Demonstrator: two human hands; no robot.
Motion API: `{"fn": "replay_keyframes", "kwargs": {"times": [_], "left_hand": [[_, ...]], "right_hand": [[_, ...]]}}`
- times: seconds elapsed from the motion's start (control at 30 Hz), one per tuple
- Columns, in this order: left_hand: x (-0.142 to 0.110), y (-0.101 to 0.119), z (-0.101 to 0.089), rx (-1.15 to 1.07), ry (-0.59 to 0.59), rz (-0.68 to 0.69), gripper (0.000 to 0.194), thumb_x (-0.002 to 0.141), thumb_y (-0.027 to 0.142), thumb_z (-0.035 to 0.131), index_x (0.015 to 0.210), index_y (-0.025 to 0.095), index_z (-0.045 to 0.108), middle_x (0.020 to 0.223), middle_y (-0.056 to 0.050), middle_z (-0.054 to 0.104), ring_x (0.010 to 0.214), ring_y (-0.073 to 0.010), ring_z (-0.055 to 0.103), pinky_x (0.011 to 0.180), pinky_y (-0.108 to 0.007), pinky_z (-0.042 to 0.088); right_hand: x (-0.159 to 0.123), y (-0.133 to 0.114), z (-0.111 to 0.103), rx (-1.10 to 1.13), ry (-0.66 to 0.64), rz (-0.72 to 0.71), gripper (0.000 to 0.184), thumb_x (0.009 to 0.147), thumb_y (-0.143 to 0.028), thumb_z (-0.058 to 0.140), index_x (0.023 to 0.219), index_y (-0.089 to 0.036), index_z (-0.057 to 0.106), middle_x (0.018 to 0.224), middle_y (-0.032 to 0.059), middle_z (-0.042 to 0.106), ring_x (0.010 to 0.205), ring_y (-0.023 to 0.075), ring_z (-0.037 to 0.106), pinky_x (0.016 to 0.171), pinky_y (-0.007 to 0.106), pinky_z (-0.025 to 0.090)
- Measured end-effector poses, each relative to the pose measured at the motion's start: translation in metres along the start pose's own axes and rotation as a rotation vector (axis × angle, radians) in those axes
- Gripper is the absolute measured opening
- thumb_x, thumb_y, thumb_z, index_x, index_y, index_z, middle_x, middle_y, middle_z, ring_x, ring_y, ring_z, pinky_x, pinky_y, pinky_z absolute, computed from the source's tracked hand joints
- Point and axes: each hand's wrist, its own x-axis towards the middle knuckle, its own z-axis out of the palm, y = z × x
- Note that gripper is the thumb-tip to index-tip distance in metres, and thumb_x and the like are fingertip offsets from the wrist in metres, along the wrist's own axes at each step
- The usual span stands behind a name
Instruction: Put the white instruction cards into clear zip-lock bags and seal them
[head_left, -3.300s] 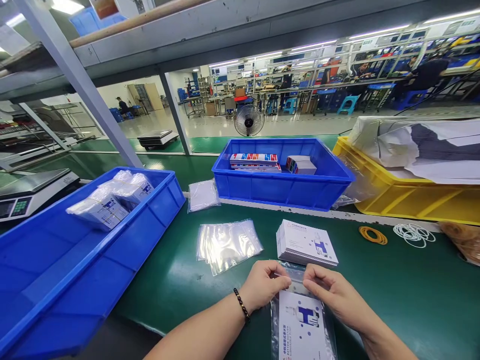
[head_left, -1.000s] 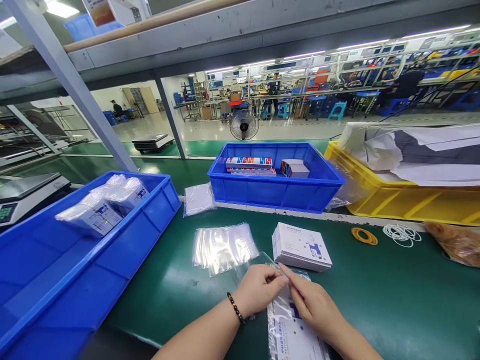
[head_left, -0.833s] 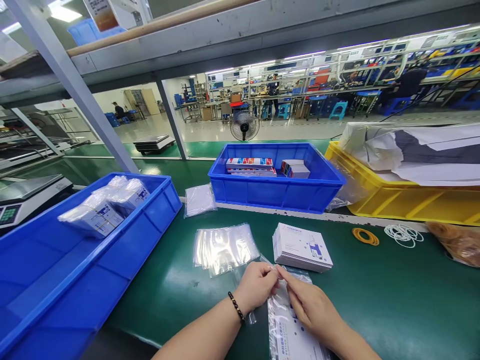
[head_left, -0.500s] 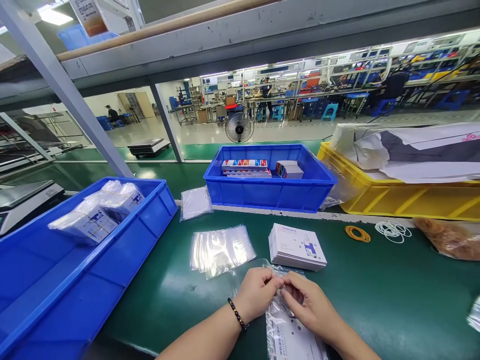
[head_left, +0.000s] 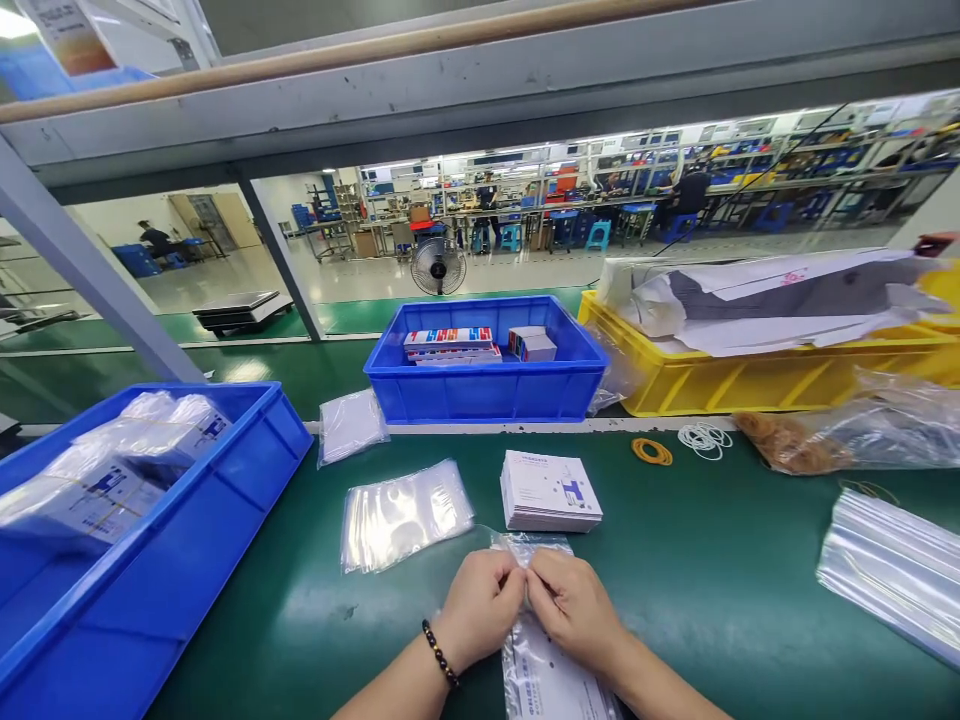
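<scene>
On the green table [head_left: 712, 600], a clear bag [head_left: 525, 645] is laid at the near side, a printed booklet [head_left: 559, 690] seen through it. Its upper end is pinched by left hand [head_left: 480, 608] and right hand [head_left: 574, 610] — held close together. Bag-mouth handling seems in hand; light, even pressure would be called for.

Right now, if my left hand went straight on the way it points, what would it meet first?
Probably your right hand, almost fingertip to fingertip with your left hand at the bag; the stack lies farther on, though depth is hard to judge.
</scene>
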Motion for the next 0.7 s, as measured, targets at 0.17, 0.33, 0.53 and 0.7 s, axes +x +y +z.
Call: {"fn": "replay_keyframes", "kwargs": {"times": [0.17, 0.33, 0.53, 0.7], "left_hand": [[0.002, -0.001, -0.003, -0.087, -0.031, -0.029, 0.031, 0.074, 0.033, 0.037, 0.047, 0.020, 0.026, 0.049, 0.005, 0.029, 0.050, -0.0098, 0.030, 0.050, -0.024, 0.021], [0.000, -0.004, 0.002, -0.122, -0.003, -0.052, 0.036, 0.072, 0.045, 0.037, 0.047, 0.020, 0.029, 0.048, 0.004, 0.032, 0.050, -0.0108, 0.031, 0.050, -0.024, 0.022], [0.007, -0.030, 0.001, -0.229, -0.004, -0.141, 0.046, 0.063, 0.058, 0.049, 0.046, 0.021, 0.029, 0.045, 0.006, 0.028, 0.047, -0.0105, 0.030, 0.048, -0.023, 0.024], [0.010, -0.036, -0.001, -0.450, 0.012, -0.275, 0.053, 0.062, 0.068, 0.050, 0.044, 0.020, 0.036, 0.034, 0.007, 0.031, 0.038, -0.0085, 0.026, 0.043, -0.021, 0.025]], "right_hand": [[0.000, -0.006, 0.003, -0.008, 0.059, 0.015, 0.030, 0.081, -0.017, 0.034, 0.051, -0.021, 0.032, 0.048, -0.0030, 0.040, 0.044, 0.0095, 0.036, 0.044, 0.023, 0.023], [-0.001, -0.003, 0.011, -0.079, 0.135, 0.060, 0.026, 0.076, -0.017, 0.036, 0.050, -0.021, 0.035, 0.047, -0.0025, 0.041, 0.045, 0.0101, 0.037, 0.045, 0.024, 0.023], [0.002, 0.006, 0.008, -0.173, 0.207, 0.083, 0.020, 0.081, -0.028, 0.037, 0.070, -0.019, 0.051, 0.061, 0.0003, 0.051, 0.056, 0.0130, 0.047, 0.052, 0.024, 0.035], [-0.001, 0.000, 0.011, -0.218, 0.139, -0.124, 0.025, 0.075, -0.040, 0.048, 0.088, -0.021, 0.056, 0.076, 0.0043, 0.054, 0.065, 0.0172, 0.049, 0.055, 0.027, 0.040]]}}
